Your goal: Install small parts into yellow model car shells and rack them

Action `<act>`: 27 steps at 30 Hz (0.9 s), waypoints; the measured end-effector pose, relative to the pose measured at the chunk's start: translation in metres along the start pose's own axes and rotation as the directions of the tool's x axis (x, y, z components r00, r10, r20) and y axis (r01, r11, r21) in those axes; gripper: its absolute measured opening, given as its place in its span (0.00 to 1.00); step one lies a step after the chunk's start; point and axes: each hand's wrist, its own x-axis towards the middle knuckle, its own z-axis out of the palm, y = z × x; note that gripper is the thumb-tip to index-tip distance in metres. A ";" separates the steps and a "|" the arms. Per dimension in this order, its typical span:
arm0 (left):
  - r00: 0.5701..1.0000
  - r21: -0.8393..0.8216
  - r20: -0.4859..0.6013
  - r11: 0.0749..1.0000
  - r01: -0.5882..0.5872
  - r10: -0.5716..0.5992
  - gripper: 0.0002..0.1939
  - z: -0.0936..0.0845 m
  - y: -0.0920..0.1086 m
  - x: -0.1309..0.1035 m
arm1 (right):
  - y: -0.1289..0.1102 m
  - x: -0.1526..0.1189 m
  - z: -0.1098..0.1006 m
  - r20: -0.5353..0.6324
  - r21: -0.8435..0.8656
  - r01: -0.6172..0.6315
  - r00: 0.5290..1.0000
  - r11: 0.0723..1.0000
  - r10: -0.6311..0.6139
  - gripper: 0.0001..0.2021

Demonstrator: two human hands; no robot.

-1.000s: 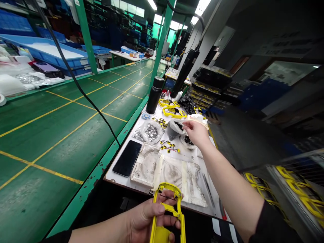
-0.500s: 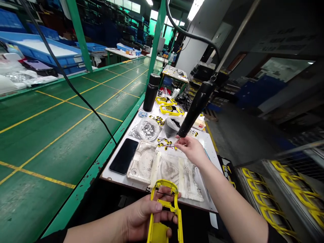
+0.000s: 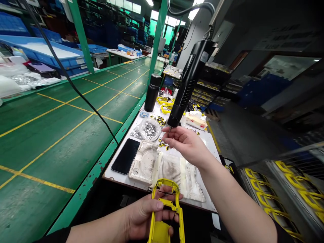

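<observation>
My left hand point(image 3: 148, 211) is closed around a yellow plastic housing frame point(image 3: 181, 222), thumb on its near side and fingertips showing through its openings. Over the table hangs a black electric screwdriver point(image 3: 186, 84), tilted, with its bit pointing down. With thumb and fingers my right hand point(image 3: 186, 141) pinches the thin bit just below the tool's nose. Beneath that hand lie small yellow-and-black parts with wires point(image 3: 163, 145), partly hidden. A clear bag of small metal pieces point(image 3: 150, 130) is to the left of the bit.
On the table are a dirty white tray point(image 3: 144, 162), a black phone point(image 3: 126, 156), a black bottle point(image 3: 152, 92), a tissue pack point(image 3: 196, 120) and more yellow frames point(image 3: 165, 100). A green conveyor point(image 3: 76, 125) runs along the left. Racks of yellow frames point(image 3: 268, 199) stand at right.
My right hand has moved left and slightly up with the screwdriver, which now hangs nearer and more upright. The left hand and yellow frame have barely moved.
</observation>
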 end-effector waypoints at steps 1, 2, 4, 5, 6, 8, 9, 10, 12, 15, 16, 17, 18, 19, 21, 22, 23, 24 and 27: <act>1.000 0.000 0.000 1.000 0.000 0.000 0.34 0.000 0.000 0.001 | 0.003 0.001 0.001 0.005 -0.003 -0.002 1.000 1.000 0.002 0.17; 1.000 0.000 0.001 1.000 0.000 0.000 0.34 -0.001 -0.001 0.001 | 0.006 0.001 0.002 0.005 -0.008 -0.003 1.000 1.000 0.003 0.17; 1.000 0.002 0.002 1.000 -0.002 0.002 0.34 -0.001 -0.002 0.001 | 0.010 0.001 0.003 -0.012 -0.023 -0.004 1.000 1.000 0.004 0.16; 1.000 0.002 0.003 1.000 -0.003 0.003 0.34 -0.002 -0.002 0.001 | 0.012 0.001 0.003 -0.027 -0.031 -0.004 1.000 1.000 0.003 0.16; 1.000 0.003 0.001 1.000 -0.003 0.003 0.34 -0.002 -0.002 0.001 | 0.013 0.001 0.003 -0.045 -0.039 -0.004 0.999 0.999 0.002 0.16; 1.000 0.006 -0.005 1.000 -0.006 0.006 0.35 -0.002 -0.003 0.001 | 0.013 0.001 0.002 -0.089 -0.052 -0.003 0.996 0.999 -0.002 0.17; 1.000 0.007 -0.007 1.000 -0.007 0.007 0.35 -0.002 -0.003 0.001 | 0.012 0.002 0.003 -0.115 -0.058 0.002 0.993 0.998 -0.008 0.18; 1.000 0.009 -0.008 1.000 -0.008 0.008 0.35 -0.002 -0.003 0.000 | 0.012 0.003 0.003 -0.142 -0.064 0.009 0.990 0.998 -0.018 0.19; 1.000 0.016 -0.008 1.000 -0.008 0.008 0.35 -0.001 -0.003 0.000 | 0.011 0.004 0.004 -0.203 -0.083 0.029 0.978 0.996 -0.045 0.20; 1.000 0.028 -0.006 1.000 -0.008 0.008 0.35 -0.002 -0.003 0.001 | 0.015 0.005 0.005 -0.318 -0.141 0.048 0.944 0.989 -0.091 0.21; 1.000 0.032 -0.008 0.999 -0.008 0.009 0.35 -0.002 -0.003 0.001 | 0.018 0.006 0.004 -0.357 -0.164 0.046 0.928 0.985 -0.103 0.21; 1.000 0.036 -0.010 0.999 -0.009 0.009 0.35 -0.002 -0.002 0.002 | 0.021 0.006 0.003 -0.391 -0.186 0.040 0.914 0.982 -0.111 0.21; 1.000 0.039 -0.013 0.999 -0.012 0.012 0.35 -0.002 -0.002 0.003 | 0.024 0.008 0.000 -0.418 -0.207 0.029 0.901 0.978 -0.115 0.22; 1.000 0.040 -0.015 0.999 -0.015 0.016 0.34 -0.001 -0.002 0.003 | 0.026 0.011 -0.004 -0.441 -0.225 0.017 0.890 0.974 -0.118 0.24; 1.000 0.045 -0.012 0.999 -0.017 0.017 0.33 -0.001 -0.002 0.003 | 0.028 0.022 -0.014 -0.482 -0.256 0.000 0.867 0.967 -0.128 0.33; 1.000 0.049 -0.010 0.999 -0.014 0.015 0.33 -0.001 -0.002 0.003 | 0.026 0.031 -0.021 -0.501 -0.270 -0.001 0.854 0.963 -0.140 0.40; 1.000 0.052 -0.010 0.999 -0.009 0.010 0.33 -0.001 -0.003 0.002 | 0.023 0.041 -0.028 -0.510 -0.276 0.013 0.846 0.961 -0.158 0.47; 1.000 0.055 -0.013 0.998 -0.006 0.007 0.33 -0.001 -0.004 0.001 | 0.017 0.052 -0.036 -0.510 -0.272 0.035 0.842 0.962 -0.174 0.51; 1.000 0.068 -0.031 0.998 0.004 -0.002 0.34 -0.001 -0.003 -0.002 | -0.004 0.081 -0.059 -0.363 -0.138 0.164 0.909 0.977 -0.204 0.45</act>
